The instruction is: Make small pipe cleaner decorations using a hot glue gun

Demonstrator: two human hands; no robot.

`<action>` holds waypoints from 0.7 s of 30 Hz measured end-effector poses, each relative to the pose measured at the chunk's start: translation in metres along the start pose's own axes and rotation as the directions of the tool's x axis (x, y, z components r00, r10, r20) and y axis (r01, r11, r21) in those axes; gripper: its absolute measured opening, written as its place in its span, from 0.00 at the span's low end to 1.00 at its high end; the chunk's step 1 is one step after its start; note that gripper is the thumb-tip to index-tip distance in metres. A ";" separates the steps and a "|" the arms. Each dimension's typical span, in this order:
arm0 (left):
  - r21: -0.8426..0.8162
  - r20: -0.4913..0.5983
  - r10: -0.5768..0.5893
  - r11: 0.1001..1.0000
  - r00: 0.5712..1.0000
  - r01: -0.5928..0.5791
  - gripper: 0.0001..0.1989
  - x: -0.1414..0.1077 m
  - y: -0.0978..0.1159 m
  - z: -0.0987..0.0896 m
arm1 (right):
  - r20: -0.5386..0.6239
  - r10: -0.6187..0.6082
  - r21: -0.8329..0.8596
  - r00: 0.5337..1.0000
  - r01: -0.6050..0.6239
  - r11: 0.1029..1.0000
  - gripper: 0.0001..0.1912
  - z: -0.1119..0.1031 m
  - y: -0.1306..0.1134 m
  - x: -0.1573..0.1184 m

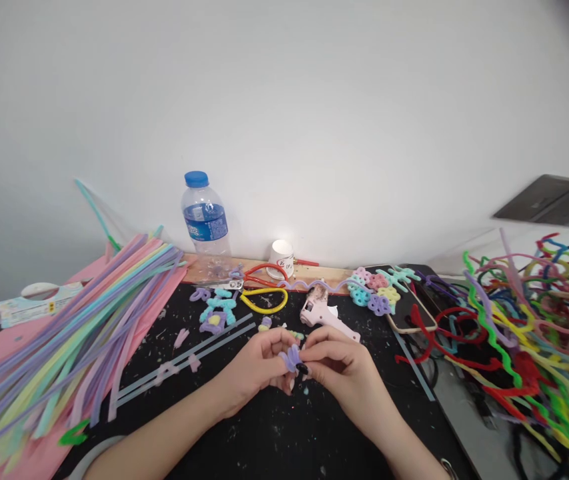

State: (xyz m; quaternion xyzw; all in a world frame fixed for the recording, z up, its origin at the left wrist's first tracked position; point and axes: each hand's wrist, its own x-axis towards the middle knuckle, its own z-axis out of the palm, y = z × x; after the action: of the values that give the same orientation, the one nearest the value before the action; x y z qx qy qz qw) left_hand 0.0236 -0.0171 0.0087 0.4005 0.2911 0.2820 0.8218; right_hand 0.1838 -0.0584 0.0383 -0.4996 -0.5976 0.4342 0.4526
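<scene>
The left hand (252,365) and right hand (348,370) each close in a fingertip pinch on one purple fuzzy piece (290,360), held between them above one black mat (264,437). The current step appears to be shaping; the next move likely calls for steady pressure. Beyond: one glue gun (325,312), one pair of scissors (264,311), one paper cup (281,257), one bottle (206,223).

Behind the pipe-cleaner piece (290,360) lie the scissors (250,291), left, and the glue gun (323,313), right.
</scene>
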 end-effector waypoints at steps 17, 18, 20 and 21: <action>0.064 -0.018 0.047 0.997 0.999 -0.046 0.09 0.001 -0.001 0.002 | -0.107 0.004 -0.056 0.994 -0.010 0.998 0.06 0.001 0.001 -0.002; 0.070 -0.018 0.051 0.996 0.999 -0.049 0.09 0.001 -0.001 0.003 | -0.102 -0.007 -0.084 0.995 -0.002 0.996 0.06 0.002 0.002 -0.002; 0.075 -0.024 0.051 0.996 0.998 -0.049 0.08 0.001 -0.001 0.003 | -0.081 -0.026 -0.130 0.996 0.015 0.991 0.07 0.003 0.001 -0.003; 0.074 -0.028 0.047 0.996 0.998 -0.045 0.08 0.001 -0.001 0.004 | -0.070 -0.032 -0.145 0.997 0.022 0.989 0.07 0.004 0.001 -0.003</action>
State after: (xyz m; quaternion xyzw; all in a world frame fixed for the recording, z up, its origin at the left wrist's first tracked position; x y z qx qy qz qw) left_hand 0.0266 -0.0186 0.0099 0.4329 0.3040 0.2960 0.7953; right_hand 0.1798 -0.0617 0.0363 -0.5381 -0.6174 0.3653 0.4424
